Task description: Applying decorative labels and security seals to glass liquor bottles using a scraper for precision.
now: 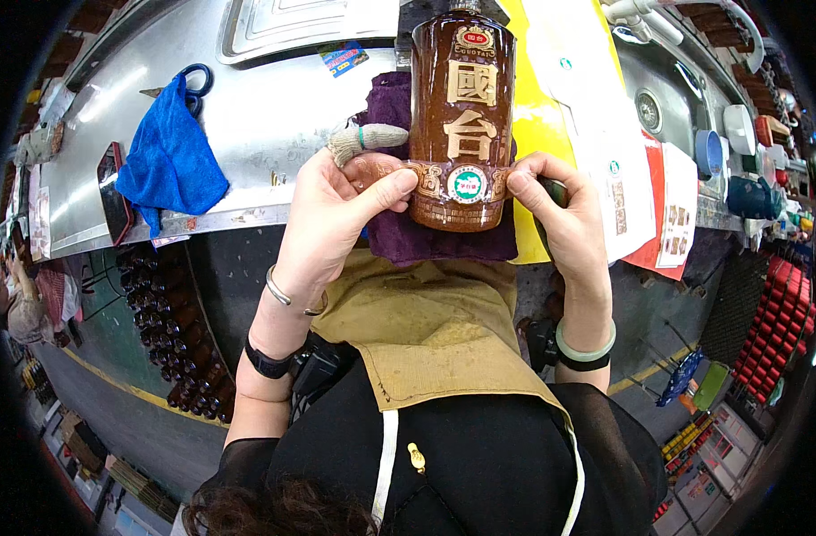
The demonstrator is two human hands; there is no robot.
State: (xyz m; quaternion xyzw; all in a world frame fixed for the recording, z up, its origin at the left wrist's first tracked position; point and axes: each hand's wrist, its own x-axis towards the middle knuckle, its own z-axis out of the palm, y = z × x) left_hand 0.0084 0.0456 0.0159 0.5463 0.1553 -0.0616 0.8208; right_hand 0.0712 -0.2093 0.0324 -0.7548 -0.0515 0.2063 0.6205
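A brown glass bottle (453, 116) with gold characters lies on a purple cloth (390, 103) at the bench's near edge, its base toward me. Across its lower part runs a decorated label (467, 184) with a round green-and-white emblem. My left hand (359, 188) is closed at the label's left end, thumb tip at the bottle's side. One of its fingers wears a pale knitted finger cover (365, 141). Opposite it, my right hand (551, 196) pinches at the label's right end. The fingertips under both thumbs are partly hidden.
Scissors (193, 85) lie partly beneath a blue cloth (171, 152), beside a red-edged phone (115, 192). A metal tray (238, 40) is behind. Yellow and white sheets (596, 98) cover the right side, near a sink drain (649, 109). Brown bottles (162, 313) stand below left.
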